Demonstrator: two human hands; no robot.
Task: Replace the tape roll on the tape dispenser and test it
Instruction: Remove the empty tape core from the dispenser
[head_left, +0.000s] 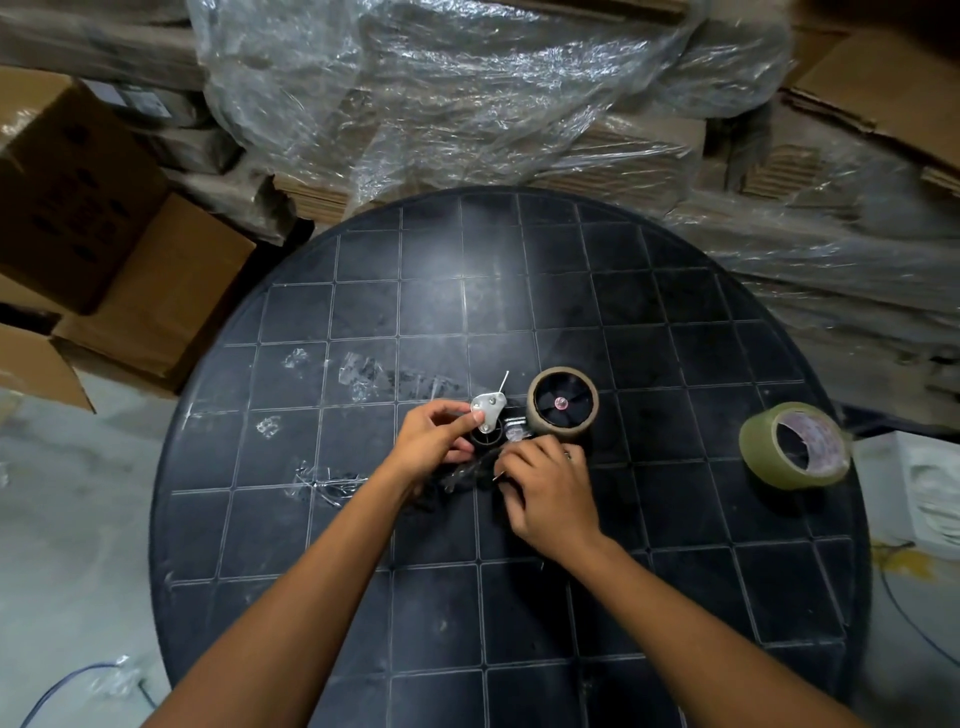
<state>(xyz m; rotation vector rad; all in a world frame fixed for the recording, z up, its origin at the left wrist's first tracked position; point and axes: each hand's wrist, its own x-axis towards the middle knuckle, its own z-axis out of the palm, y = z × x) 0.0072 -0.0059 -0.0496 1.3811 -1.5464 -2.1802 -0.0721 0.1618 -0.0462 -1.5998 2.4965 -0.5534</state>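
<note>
While the tape dispenser (511, 428) lies on its side near the middle of the round black desk (675, 519), both hands work at it, so the job looks to be at an early or middle stage. On its hub sits a nearly bare brown core (562, 405), which I judge to be the spent roll, not yet taken off. A full roll of tape (795, 446), greenish-clear, rests well apart near the right edge of the desk, leaning so that its hole faces the camera; it appears untouched. Removing the core, seating the full roll, threading the tape and testing all seem left to do.

With thumb and fingers closed in a pinch, the left hand (434, 441) holds the small silver metal plate (488, 410) at the dispenser's front end. Curled down over the dark handle part, the right hand (553, 496) seems to press or grip it, though exactly what its fingers hold is hidden.

As far as I can tell, the dispenser's long axis runs across the view, plate end to the left and hub to the right, with the hub's face turned upward.
</note>
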